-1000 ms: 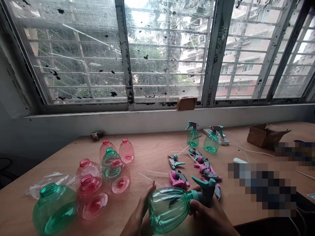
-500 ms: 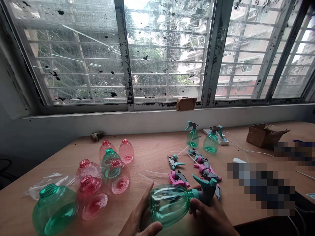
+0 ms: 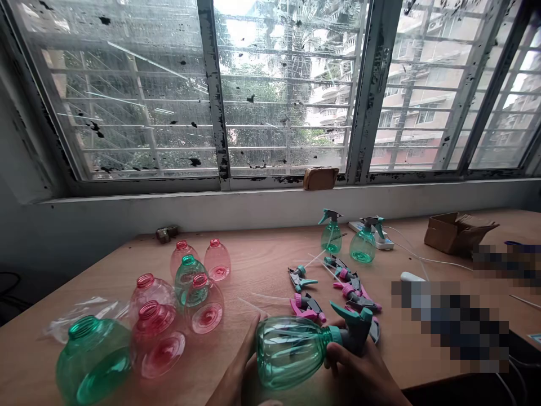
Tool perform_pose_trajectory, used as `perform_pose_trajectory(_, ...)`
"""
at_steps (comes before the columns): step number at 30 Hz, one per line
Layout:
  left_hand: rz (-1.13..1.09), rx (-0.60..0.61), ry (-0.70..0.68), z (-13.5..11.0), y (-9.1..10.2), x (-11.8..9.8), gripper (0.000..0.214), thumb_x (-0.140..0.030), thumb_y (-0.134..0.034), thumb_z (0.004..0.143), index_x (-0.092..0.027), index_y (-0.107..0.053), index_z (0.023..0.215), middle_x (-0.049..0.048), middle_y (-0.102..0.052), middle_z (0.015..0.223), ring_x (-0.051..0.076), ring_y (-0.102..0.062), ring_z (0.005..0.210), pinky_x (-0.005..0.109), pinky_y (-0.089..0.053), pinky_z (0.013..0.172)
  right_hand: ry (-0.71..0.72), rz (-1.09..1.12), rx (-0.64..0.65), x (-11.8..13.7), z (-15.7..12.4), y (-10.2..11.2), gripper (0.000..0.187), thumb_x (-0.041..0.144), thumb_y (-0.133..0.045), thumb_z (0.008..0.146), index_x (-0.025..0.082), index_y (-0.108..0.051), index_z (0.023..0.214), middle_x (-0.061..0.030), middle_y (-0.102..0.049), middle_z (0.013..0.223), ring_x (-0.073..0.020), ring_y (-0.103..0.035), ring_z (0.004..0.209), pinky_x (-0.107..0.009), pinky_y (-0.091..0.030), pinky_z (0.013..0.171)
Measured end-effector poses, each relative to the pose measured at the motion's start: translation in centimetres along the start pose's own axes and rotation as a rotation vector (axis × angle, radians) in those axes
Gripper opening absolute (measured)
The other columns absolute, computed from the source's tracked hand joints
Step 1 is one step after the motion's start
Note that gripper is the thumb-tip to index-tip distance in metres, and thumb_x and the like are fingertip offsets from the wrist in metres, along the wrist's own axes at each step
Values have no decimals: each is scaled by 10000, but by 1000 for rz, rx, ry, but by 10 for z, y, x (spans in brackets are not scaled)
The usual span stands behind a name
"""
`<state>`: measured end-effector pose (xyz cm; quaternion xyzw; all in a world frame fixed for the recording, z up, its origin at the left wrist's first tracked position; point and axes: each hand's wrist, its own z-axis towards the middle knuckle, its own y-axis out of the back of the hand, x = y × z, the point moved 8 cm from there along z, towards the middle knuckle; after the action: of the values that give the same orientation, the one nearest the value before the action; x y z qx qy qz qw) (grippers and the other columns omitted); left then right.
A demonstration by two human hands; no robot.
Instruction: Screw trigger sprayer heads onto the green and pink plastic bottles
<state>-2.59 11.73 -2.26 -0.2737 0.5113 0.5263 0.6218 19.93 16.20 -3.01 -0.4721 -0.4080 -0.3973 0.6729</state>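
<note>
A barred window stands behind a wooden tabletop, and a green spray bottle is held above the near edge of that tabletop, in front of the person. Its long axis runs almost level from side to side, tipped a little up toward the neck: base to the left, neck to the right. So the right hand has the neck end, while the left hand is nearer the base, its fingers curved up just beside it. The right hand is closed on the neck end, pinching with the thumb on the near side. Of the left hand's thumb only the tip shows at the bottom edge; whether that hand presses the plastic or merely cups it, I cannot tell.

Open-necked bottles, such as the large green bottle, stand well apart on the left. At the held bottle's neck sits a trigger head, teal lever on the upper side; just beyond lies a loose pink-and-grey trigger head. Smallest, the teal collar lies right above the right thumb.
</note>
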Motion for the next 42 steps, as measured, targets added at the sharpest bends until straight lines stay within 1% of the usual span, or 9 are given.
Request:
perform_pose_trajectory(5, -103, 14, 43, 0, 2, -4, 749, -552, -617, 962, -388, -260, 1600, 73, -408, 1661, 373, -342, 1525, 517, -337, 1227, -14, -20, -23, 1, 0, 1, 512, 559, -911, 734, 172, -658, 953, -30, -716, 591, -202, -608, 515, -284, -473, 492)
perform_pose_trajectory(7, -129, 10, 48, -2, 2, -4, 829, -485, -699, 936, -418, -210, 1603, 72, -357, 1684, 378, -362, 1516, 509, -395, 1195, -18, -26, -26, 0, 0, 1, 514, 565, -910, 727, 170, -661, 943, -30, -711, 586, -205, -602, 510, -287, -467, 489)
perform_pose_trajectory(12, 17, -26, -26, -2, 2, -2, 886, -479, -752, 886, -410, -228, 1597, 39, -298, 1698, 345, -214, 1574, 513, -148, 1286, -7, -18, -7, -1, 0, 1, 493, 543, -917, 734, 172, -676, 953, -27, -712, 593, -198, -594, 509, -283, -468, 494)
perform_pose_trajectory(15, -3, -3, -1, 0, 0, 4, 948, -574, -755, 841, -369, -234, 1607, 51, -270, 1710, 371, -192, 1575, 532, -175, 1274, -11, -12, 1, -1, 0, 0, 490, 563, -908, 734, 178, -679, 934, -23, -702, 599, -211, -607, 522, -294, -490, 495)
perform_pose_trajectory(20, -132, 61, 8, 3, -4, 8, 1033, -735, -633, 828, -324, -129, 1630, 145, -498, 1581, 410, -460, 1448, 570, -308, 1213, -18, 2, -19, 1, -1, -1, 501, 554, -924, 714, 179, -677, 937, -14, -700, 600, -214, -623, 530, -285, -498, 492)
perform_pose_trajectory(25, -76, -2, 76, 0, 2, 10, 843, -670, -567, 926, -360, -194, 1616, 105, -580, 1484, 355, -624, 1283, 488, -455, 1122, -13, -4, -39, 1, 0, 0, 508, 557, -923, 711, 178, -674, 940, -20, -703, 585, -215, -626, 517, -283, -491, 479)
perform_pose_trajectory(32, 103, -85, -79, -2, 5, -18, 789, -429, -748, 888, -406, -349, 1568, 26, -349, 1680, 375, -260, 1550, 473, -370, 1210, -6, -25, -23, -3, 1, 2, 518, 593, -908, 705, 180, -674, 911, -25, -696, 571, -222, -611, 495, -306, -492, 477)
perform_pose_trajectory(38, 9, -16, -23, -1, 3, -17, 903, -626, -680, 873, -391, -217, 1612, 16, -290, 1713, 367, -187, 1576, 526, -119, 1282, 1, 12, 0, -3, 0, 1, 482, 527, -925, 729, 179, -688, 964, -19, -710, 580, -216, -621, 497, -298, -502, 480)
perform_pose_trajectory(42, -35, 2, 53, -2, 3, -7, 800, -553, -660, 930, -422, -239, 1598, 2, -331, 1698, 346, -320, 1539, 479, -229, 1275, -8, 8, 6, -4, 1, 2, 465, 513, -921, 741, 175, -690, 962, -23, -726, 581, -206, -616, 487, -288, -488, 485)
